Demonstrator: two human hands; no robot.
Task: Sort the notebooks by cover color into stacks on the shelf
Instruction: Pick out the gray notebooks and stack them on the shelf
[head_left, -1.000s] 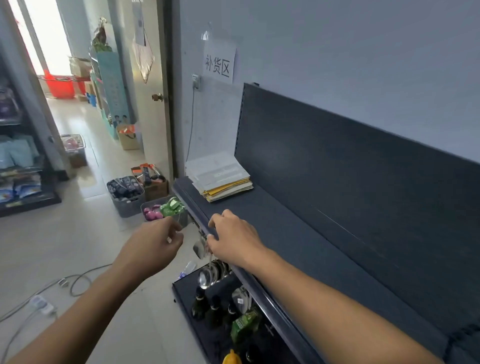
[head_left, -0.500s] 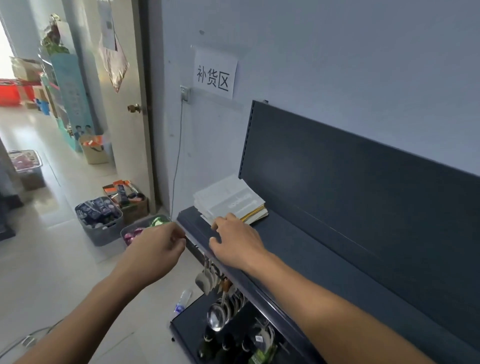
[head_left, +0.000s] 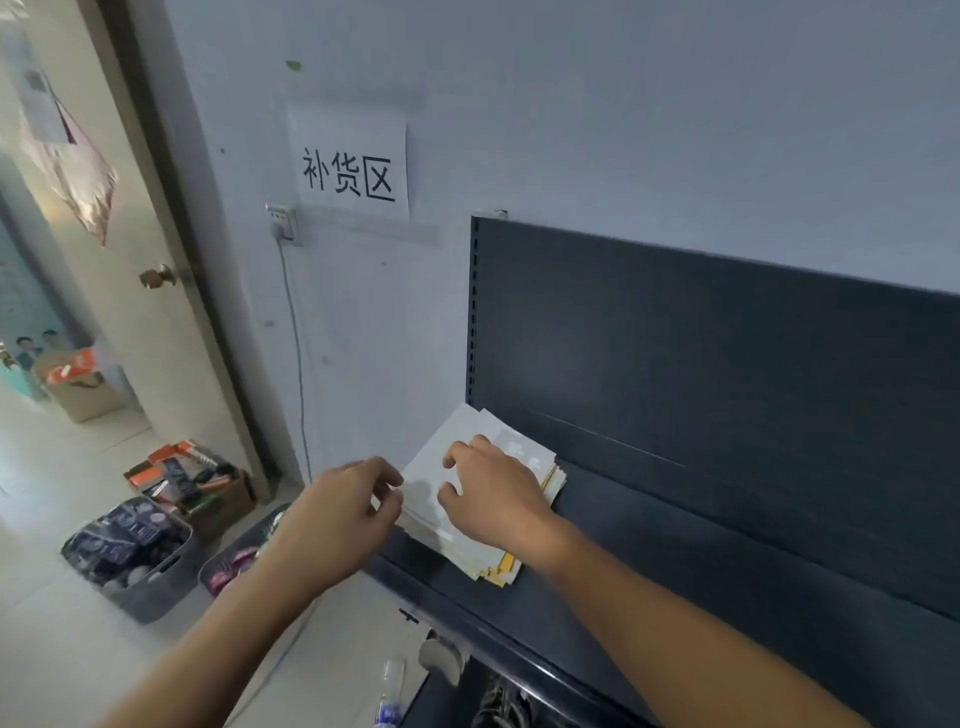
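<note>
Here, two bare forearms reach in from below. One small bottle (head_left: 389, 696) lies on the floor by the foot of the unit. The left hand (head_left: 343, 519) is at the left edge of one stack (head_left: 431, 457) of notebooks, fingers curled. I cannot tell whether its grip has caught a cover or holds nothing. The right hand (head_left: 498, 504) lies on top of the stack, its grip loose and holding nothing, bent fingertips touching the pale top cover. The stack sits at the left end of the dark shelf (head_left: 649, 571), slightly fanned. Its notebooks are too thin to count, but pale covers lie on top and yellow edges (head_left: 501, 564) show lower down. Left of the shelf, on the floor, stand two grey bins (head_left: 156, 597) and one cardboard box (head_left: 228, 501), all full of goods. Behind the stack rises one dark back panel (head_left: 727, 364). On the wall above are one paper sign (head_left: 350, 166) with three characters and one socket (head_left: 282, 221) with a cord running down.
</note>
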